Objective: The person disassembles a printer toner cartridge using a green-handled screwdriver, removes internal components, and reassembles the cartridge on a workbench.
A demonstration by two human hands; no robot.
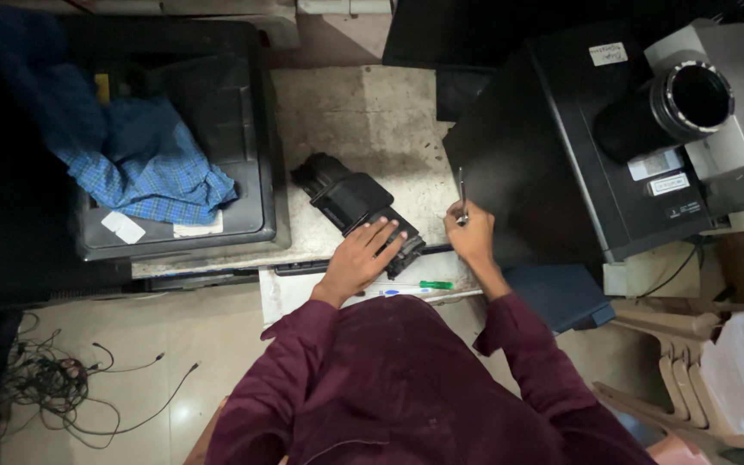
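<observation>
Two bare hands work at the middle of a worn, pale stone workbench [363,112], seen from above the person's head. At about nine o'clock from the frame's centre, the left hand [362,258] lies flat, fingers spread and unclenched, pressing on the near end of a long black plastic toner cartridge [350,202], which lies slantwise on the bench, running from eleven o'clock down toward five o'clock. At about three o'clock from that hand, just beside the cartridge's near end, the right hand [469,237] is closed around a slim silver metal tool [461,196], its shaft pointing up toward twelve o'clock; whether it is a screwdriver or a pick cannot be told. The tool's tip stands apart from the cartridge. By the look of it, the step in hand is steadying the cartridge before working on it; the next move would call for bringing the tool's tip across to the cartridge while the left hand keeps it from sliding. At six o'clock, on the bench edge, lies a small green-handled screwdriver [435,284]. A blue checked cloth [144,168] drapes a black printer [182,129] at nine o'clock; a black machine with a large round lens [691,99] sits at two o'clock. Loose black cables [71,383] trail on the floor at seven o'clock.
</observation>
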